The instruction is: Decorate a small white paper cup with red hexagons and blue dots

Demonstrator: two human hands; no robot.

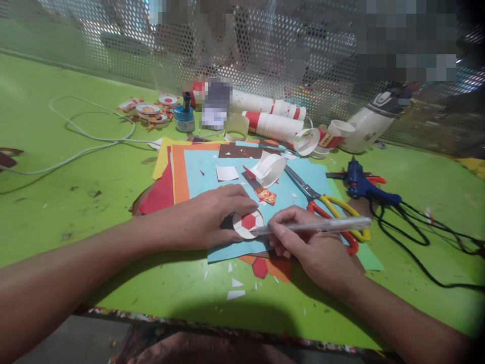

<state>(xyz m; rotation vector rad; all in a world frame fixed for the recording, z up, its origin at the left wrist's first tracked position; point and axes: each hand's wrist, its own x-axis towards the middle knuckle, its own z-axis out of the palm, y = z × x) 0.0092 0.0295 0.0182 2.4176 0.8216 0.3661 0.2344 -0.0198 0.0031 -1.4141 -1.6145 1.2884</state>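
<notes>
My left hand [222, 215] grips the edge of a round white paper disc [238, 220], with thumb and forefinger on either side of it. A red hexagon [249, 221] sits in the disc's middle, with dark lines running out from it. My right hand [299, 240] is closed round a clear-barrelled pen [322, 224], and the pen's tip touches the disc's lower right part. Beneath both hands lies light blue paper [227, 253]. Scissors [318, 198] with red and yellow handles rest just beyond my right hand. A cut paper cup piece [271, 171] stands behind the disc.
A blue glue gun [366, 184] with a black cord [401, 260] lies at the right. Along the back are stacked paper cups [275, 126], a blue bottle [184, 120], small round paper crafts [147, 109] and a tilted flask [373, 121]. A white cable [81, 151] curves across the left.
</notes>
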